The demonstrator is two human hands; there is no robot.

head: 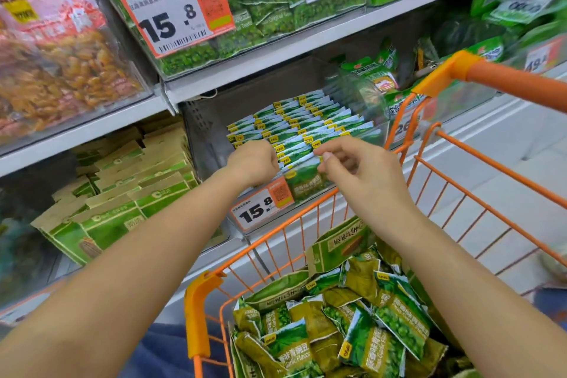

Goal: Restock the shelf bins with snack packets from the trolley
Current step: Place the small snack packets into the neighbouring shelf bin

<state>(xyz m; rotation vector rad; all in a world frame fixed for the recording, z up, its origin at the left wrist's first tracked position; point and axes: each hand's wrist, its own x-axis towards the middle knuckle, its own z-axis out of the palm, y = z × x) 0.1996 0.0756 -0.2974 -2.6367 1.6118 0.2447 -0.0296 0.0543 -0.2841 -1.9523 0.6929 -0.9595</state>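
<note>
A clear shelf bin (pixel 202 138) on the middle shelf holds several rows of green pea snack packets (pixel 310 120) standing upright. Both my hands are at its front row. My left hand (pixel 254 163) is curled with its fingers down among the front packets. My right hand (pixel 359 163) pinches the top edge of a front packet between thumb and fingertips. Below, the orange trolley (pixel 196 316) holds a loose pile of green and olive snack packets (pixel 352 325).
A price tag reading 15.8 (pixel 260 209) hangs on the bin's front. Above is another bin of green pea packets (pixel 264 9). Boxed green packs (pixel 122 193) fill the left bin, red and orange snacks (pixel 55 64) the upper left. The trolley handle (pixel 506 83) crosses at right.
</note>
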